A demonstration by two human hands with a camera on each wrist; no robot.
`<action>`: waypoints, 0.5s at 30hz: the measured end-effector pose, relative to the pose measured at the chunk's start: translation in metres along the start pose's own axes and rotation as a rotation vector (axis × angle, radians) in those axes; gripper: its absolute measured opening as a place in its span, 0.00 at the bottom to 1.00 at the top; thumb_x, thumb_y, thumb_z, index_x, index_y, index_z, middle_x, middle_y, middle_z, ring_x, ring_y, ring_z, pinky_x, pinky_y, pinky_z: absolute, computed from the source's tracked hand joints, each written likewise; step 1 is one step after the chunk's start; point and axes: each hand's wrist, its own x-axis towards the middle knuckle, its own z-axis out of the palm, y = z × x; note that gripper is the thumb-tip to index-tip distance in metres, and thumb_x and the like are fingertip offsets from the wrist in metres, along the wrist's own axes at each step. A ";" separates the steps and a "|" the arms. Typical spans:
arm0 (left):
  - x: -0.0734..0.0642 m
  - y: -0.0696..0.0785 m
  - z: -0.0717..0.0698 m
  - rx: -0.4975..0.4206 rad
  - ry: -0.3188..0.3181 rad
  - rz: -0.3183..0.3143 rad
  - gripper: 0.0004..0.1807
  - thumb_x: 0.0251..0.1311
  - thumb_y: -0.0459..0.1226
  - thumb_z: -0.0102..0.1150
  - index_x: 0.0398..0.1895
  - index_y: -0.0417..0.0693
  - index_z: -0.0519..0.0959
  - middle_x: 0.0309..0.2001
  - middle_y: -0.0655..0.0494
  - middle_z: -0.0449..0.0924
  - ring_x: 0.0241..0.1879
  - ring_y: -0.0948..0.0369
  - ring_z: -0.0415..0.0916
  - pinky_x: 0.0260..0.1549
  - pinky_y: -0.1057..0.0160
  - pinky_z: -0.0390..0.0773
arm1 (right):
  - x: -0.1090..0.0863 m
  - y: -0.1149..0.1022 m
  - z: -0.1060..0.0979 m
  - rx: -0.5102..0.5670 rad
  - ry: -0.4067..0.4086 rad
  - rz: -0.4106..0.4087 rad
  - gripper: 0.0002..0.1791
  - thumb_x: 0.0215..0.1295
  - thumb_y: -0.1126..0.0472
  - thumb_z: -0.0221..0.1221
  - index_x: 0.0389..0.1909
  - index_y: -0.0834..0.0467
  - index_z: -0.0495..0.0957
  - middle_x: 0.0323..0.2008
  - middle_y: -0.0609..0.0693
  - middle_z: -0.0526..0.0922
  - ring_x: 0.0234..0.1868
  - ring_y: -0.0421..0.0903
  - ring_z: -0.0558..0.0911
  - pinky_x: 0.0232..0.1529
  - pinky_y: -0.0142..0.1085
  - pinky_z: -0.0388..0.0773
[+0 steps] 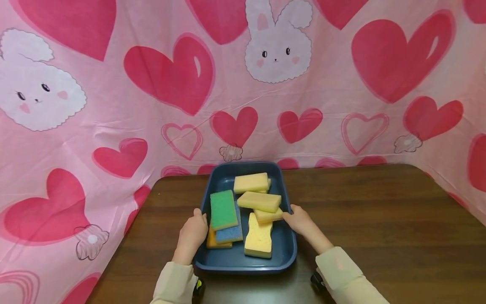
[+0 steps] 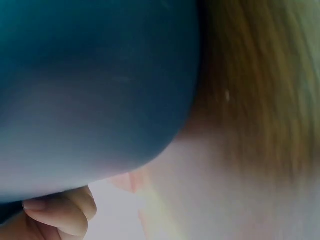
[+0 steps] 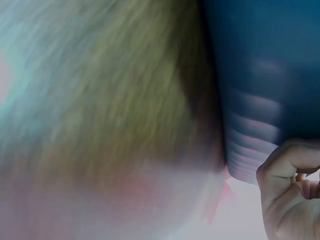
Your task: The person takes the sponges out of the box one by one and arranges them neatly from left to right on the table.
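Observation:
A dark blue rectangular tray (image 1: 244,267) is held between both hands over the table. My left hand (image 1: 192,231) grips its left side; curled fingers (image 2: 62,214) show at the tray edge in the left wrist view. On the opposite side, my right hand (image 1: 300,219) holds the rim, its bent fingers (image 3: 287,155) against the tray in the right wrist view. Inside, a green-topped sponge (image 1: 223,210) overlaps a blue one (image 1: 232,234) and an orange one (image 1: 217,244). Several yellow sponges (image 1: 260,201) lie to their right, including a waisted one (image 1: 259,242) near the front.
Beneath the tray is a dark brown wooden table (image 1: 379,219), with its surface extending to both sides. A pink cloth (image 1: 228,93) printed with hearts and rabbits hangs behind the table and along its left side. Both wrist views are blurred.

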 end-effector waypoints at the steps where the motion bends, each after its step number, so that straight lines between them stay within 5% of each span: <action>1: 0.000 0.002 0.002 -0.001 0.006 0.003 0.12 0.71 0.37 0.39 0.38 0.33 0.63 0.24 0.38 0.76 0.23 0.49 0.75 0.23 0.53 0.72 | -0.001 0.001 -0.002 0.001 -0.005 0.004 0.20 0.64 0.61 0.46 0.48 0.72 0.73 0.44 0.65 0.80 0.41 0.52 0.80 0.43 0.45 0.79; 15: -0.012 0.035 0.020 0.006 0.107 -0.006 0.11 0.70 0.36 0.43 0.35 0.35 0.64 0.19 0.41 0.75 0.17 0.50 0.73 0.18 0.54 0.72 | -0.011 0.017 -0.028 -0.023 -0.033 -0.002 0.23 0.64 0.63 0.44 0.54 0.74 0.69 0.50 0.70 0.77 0.47 0.58 0.80 0.45 0.48 0.79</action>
